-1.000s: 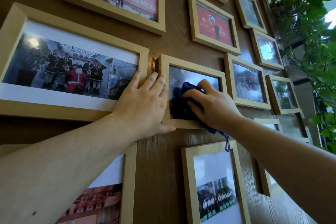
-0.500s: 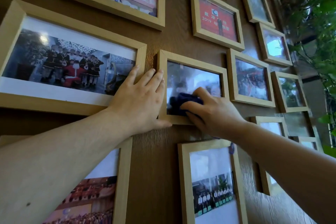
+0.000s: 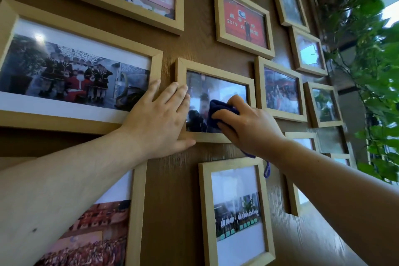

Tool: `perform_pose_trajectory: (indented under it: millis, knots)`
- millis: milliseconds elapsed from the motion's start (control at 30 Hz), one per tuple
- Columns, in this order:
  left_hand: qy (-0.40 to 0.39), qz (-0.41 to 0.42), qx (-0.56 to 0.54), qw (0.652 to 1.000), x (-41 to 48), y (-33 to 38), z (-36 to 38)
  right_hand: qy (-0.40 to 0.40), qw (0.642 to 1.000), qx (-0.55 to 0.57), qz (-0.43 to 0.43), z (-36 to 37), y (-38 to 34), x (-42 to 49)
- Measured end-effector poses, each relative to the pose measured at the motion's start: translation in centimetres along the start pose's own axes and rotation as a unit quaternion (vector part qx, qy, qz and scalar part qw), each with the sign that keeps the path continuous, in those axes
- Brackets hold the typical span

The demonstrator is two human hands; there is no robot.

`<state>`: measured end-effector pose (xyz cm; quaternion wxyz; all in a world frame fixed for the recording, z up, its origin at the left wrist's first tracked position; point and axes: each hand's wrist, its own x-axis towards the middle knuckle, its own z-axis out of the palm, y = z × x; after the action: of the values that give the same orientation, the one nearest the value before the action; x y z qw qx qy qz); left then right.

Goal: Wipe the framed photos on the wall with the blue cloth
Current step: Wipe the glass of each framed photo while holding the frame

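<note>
While her flat, open left hand (image 3: 158, 122) hides the small pale wooden photo frame's (image 3: 216, 67) edge, her right hand (image 3: 248, 127) clutches the bunched dark-blue cloth (image 3: 218, 110) on the glass.

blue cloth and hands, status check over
Right hand shut on blue cloth, pressed to glass of small centre frame. Left hand flat, bracing that frame's left edge. Nothing in the way.

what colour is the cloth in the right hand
Dark blue cloth, clearest in the head view.
</note>
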<state>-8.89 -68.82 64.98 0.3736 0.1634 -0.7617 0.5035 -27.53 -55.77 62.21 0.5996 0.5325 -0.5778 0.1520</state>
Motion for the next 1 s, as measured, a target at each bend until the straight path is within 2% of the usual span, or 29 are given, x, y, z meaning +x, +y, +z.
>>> perform_pose_trajectory:
  millis: [133,300,433,800,1000]
  knots:
    - [0.014,0.019,-0.038,0.999,0.7,0.6,-0.4,-0.028,0.998,-0.017,0.059,-1.3,1.3,-1.7]
    - [0.03,0.044,-0.075,0.996,1.4,2.1,-1.1,-0.062,0.993,-0.052,0.09,-2.4,2.2,-3.7]
    - [0.027,0.055,-0.081,0.995,1.6,3.7,-1.3,-0.072,0.99,-0.038,0.113,-2.5,2.7,-4.8]
    - [0.014,0.051,-0.062,0.997,6.6,8.2,-2.0,0.003,0.991,0.0,0.137,0.3,9.4,-6.2]
    - [0.043,0.032,-0.031,0.998,11.6,10.8,-0.9,0.047,0.983,0.04,0.171,2.2,15.7,-6.0]
